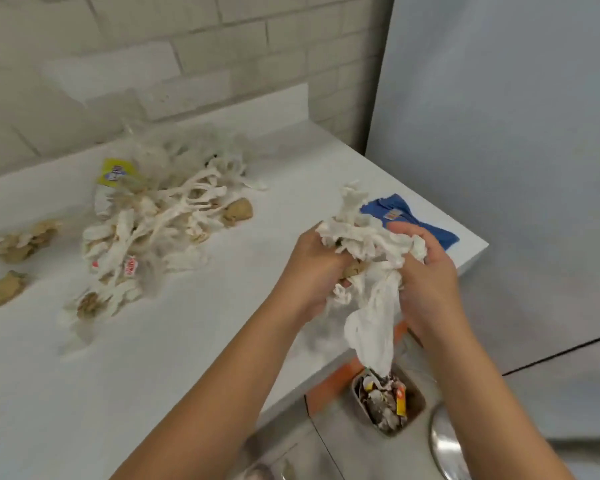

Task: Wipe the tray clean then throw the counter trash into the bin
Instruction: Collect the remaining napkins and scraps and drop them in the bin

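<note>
Both my hands hold one bundle of crumpled white paper and wrappers [364, 251] over the counter's right front corner. My left hand [312, 268] grips it from the left and my right hand [426, 271] from the right. A long white piece hangs from the bundle down toward the bin [388, 403], which stands on the floor below with trash inside. A large pile of white and brown trash [156, 220] lies on the white counter [153, 358] at the left. No tray is in view.
A blue cloth [413, 220] lies at the counter's far right edge behind my hands. Loose brown paper wads [4, 289] sit at the left. A tiled wall runs behind, and a pale grey panel [516, 133] stands at the right.
</note>
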Motion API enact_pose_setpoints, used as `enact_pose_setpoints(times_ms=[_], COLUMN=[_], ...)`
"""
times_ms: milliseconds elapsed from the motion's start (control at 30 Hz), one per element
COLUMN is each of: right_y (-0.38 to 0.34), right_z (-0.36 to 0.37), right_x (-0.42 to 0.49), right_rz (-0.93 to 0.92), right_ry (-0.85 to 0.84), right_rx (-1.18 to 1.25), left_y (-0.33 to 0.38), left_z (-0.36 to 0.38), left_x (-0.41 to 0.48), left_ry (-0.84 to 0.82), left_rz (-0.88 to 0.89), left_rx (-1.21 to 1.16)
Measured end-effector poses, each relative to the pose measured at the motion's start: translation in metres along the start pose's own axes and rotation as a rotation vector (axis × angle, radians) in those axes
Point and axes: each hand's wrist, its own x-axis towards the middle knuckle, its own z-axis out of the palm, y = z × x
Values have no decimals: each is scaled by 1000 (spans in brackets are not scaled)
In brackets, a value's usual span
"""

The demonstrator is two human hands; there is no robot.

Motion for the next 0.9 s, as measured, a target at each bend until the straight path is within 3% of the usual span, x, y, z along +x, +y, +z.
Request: enact_pose_setpoints(times_ms=[200,333,500,633,767,900], right_y=[20,77,186,286,390,482], right_z=[-136,-204,-261,-292,-318,-340], right_x=[-5,13,47,73,88,94], right_rz=[155,289,390,453,537,500], right_ry=[135,211,265,324,351,316], right_rx=[-2,40,27,-24,-68,-297], left_y=[-83,-164,-286,-394,-495,-583], left_z=[134,176,181,170,161,154], left_x=[8,30,75,112,137,142], left_ry=[-124,-39,74,167,109,6], left_rz=[-231,-393,-464,-497,-451,-409], left_rx=[-26,58,91,269,405,490])
